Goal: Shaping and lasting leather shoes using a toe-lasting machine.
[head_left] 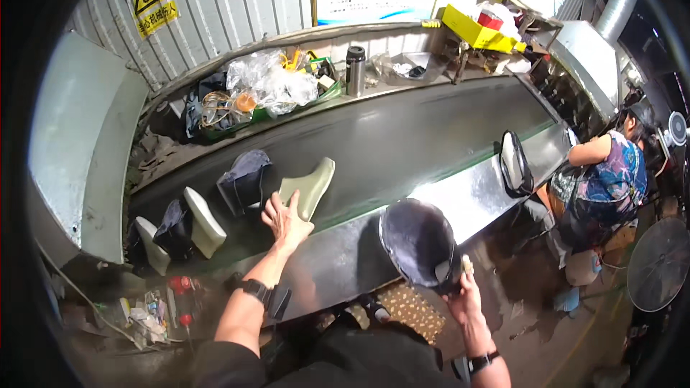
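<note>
My left hand (286,228) reaches over the belt, its thumb against a cream wedge-shaped shoe sole (314,188) and its fingers curled at the sole's near-left edge. My right hand (466,297) grips the lower right side of a dark boot upper (417,241). The upper's wide opening faces me and shows a grey lining; part of my fingers is hidden behind it. Just left of the cream sole, another dark boot upper (243,183) stands on the belt. Farther left are a pale sole (204,223), a dark upper (172,230) and a second pale sole (152,246).
The dark conveyor belt (424,129) runs across, with a metal ledge (338,262) along its near side. A black boot with a pale sole (513,165) stands on the right. A seated co-worker (611,172) is beyond it. Behind lie a plastic-filled crate (273,90) and a steel flask (355,72).
</note>
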The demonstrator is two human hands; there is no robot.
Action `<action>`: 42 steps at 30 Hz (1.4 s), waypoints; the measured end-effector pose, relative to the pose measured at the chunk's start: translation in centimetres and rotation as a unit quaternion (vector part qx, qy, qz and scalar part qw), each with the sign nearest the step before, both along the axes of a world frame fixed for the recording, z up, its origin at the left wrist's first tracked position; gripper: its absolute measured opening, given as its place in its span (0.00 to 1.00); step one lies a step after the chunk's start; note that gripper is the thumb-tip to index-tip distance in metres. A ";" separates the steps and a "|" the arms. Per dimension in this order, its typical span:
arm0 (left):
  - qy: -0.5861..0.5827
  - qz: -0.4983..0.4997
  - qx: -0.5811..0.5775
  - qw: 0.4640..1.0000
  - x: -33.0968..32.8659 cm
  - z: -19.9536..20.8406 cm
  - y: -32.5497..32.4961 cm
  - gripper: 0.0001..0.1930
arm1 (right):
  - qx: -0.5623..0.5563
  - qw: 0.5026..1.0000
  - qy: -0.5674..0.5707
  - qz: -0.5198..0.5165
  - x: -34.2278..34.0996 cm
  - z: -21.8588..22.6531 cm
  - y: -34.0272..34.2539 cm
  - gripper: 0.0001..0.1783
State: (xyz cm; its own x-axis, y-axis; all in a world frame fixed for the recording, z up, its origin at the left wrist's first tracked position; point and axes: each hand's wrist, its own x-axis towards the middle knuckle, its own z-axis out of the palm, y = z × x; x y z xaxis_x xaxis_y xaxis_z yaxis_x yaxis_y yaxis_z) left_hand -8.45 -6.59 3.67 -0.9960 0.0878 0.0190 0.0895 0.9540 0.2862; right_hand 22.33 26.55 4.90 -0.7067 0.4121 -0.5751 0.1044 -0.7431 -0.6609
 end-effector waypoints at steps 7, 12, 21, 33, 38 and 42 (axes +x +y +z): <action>0.215 -0.332 0.006 0.918 12.3 2.6 0.3 0.30 | -0.059 0.995 -0.016 0.072 -7.7 -3.4 1.4 0.14; 0.319 -0.350 0.006 0.881 18.4 -1.4 5.6 0.25 | -0.017 0.997 -0.023 0.074 -11.3 -2.6 0.3 0.23; -0.225 0.195 0.752 0.589 12.5 -0.1 5.0 0.26 | 0.470 0.853 0.035 0.224 -7.5 5.7 -1.0 0.24; -0.110 0.197 0.375 0.899 1.3 -7.1 1.9 0.14 | 0.476 0.806 0.252 0.247 -4.0 -7.2 -10.6 0.67; -0.061 0.210 0.281 0.935 1.1 -7.1 3.4 0.16 | 0.429 0.816 0.261 0.285 -7.1 -8.2 -11.6 0.76; -0.082 0.213 0.238 0.944 5.0 -6.8 2.7 0.17 | 0.333 0.842 0.226 0.360 -4.3 -7.1 -8.1 0.61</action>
